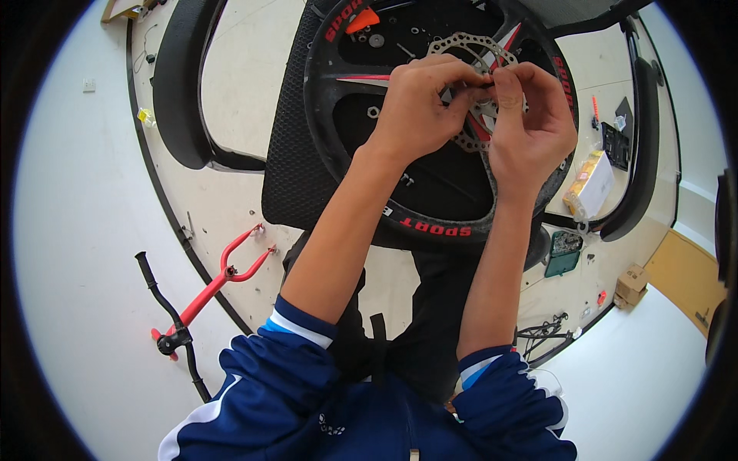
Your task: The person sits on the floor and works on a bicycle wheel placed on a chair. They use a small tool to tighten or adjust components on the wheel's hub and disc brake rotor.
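Observation:
A black bicycle wheel (324, 115) with wide spokes and red markings lies flat on a black chair seat (286, 169). At its hub is a silver perforated brake rotor (461, 40). Over the hub, my left hand (427, 100) and my right hand (536, 123) meet, thumbs and fingers pinched together. Between the fingertips is something small and dark, mostly hidden. Through the wheel's gaps I see a hex nut (373, 112), a round washer (376, 41), a small bolt (407, 51) and an orange piece (363, 21) on the seat.
Black armrests (181, 84) flank the seat. On the floor at left lies a red bicycle fork (207, 296) with a black handlebar (157, 293). To the right are a green case (563, 253), a yellow-and-white package (590, 187), a black tool case (615, 144) and a cardboard box (632, 285).

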Available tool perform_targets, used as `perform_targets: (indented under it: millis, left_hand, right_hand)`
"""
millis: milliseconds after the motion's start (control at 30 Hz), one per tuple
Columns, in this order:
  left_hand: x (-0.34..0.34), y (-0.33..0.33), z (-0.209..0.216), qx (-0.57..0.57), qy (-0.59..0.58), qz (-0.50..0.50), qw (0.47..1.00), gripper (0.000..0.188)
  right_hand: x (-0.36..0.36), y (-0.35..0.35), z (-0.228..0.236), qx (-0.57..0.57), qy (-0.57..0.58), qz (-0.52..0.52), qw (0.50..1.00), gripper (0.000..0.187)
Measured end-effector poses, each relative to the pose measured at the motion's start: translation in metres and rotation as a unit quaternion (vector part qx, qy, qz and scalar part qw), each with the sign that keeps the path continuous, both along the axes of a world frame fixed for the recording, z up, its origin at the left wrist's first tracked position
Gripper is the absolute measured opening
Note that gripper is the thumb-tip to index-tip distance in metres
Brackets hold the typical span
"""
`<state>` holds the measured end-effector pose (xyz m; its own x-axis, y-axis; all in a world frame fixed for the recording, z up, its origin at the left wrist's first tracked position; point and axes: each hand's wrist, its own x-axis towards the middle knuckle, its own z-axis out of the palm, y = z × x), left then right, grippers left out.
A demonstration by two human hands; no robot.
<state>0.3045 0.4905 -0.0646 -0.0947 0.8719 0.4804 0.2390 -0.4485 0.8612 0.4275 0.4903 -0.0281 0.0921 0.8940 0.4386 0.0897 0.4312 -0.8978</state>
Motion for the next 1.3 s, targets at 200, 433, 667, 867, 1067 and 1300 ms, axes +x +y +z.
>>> perform_targets:
  millis: [200, 433, 667, 867, 1067, 1300]
  left_hand:
    - [-0.004, -0.001, -0.002, 0.011, 0.014, 0.004, 1.000, 0.016]
    - [-0.020, -0.009, 0.007, -0.009, 0.091, 0.019, 0.996, 0.019]
    - [-0.053, -0.069, 0.027, -0.314, 0.225, -0.033, 0.922, 0.015]
    - [-0.036, -0.071, -0.006, -0.275, 0.261, -0.018, 0.925, 0.016]
    - [-0.024, -0.065, -0.002, -0.345, 0.277, -0.017, 0.897, 0.016]
    - [-0.019, -0.072, -0.009, -0.305, 0.302, -0.005, 0.903, 0.012]
  right_hand:
    - [-0.012, -0.005, 0.003, -0.005, 0.006, -0.044, 0.999, 0.017]
    - [0.011, 0.003, 0.001, -0.024, 0.035, 0.075, 0.996, 0.019]
    - [0.019, 0.010, -0.003, 0.007, 0.092, 0.129, 0.987, 0.016]
    - [0.035, -0.002, -0.011, -0.025, 0.098, 0.194, 0.976, 0.018]
    - [0.020, 0.001, -0.012, -0.056, 0.153, 0.134, 0.977, 0.018]
    - [0.028, 0.001, 0.008, -0.033, 0.185, 0.103, 0.977, 0.016]
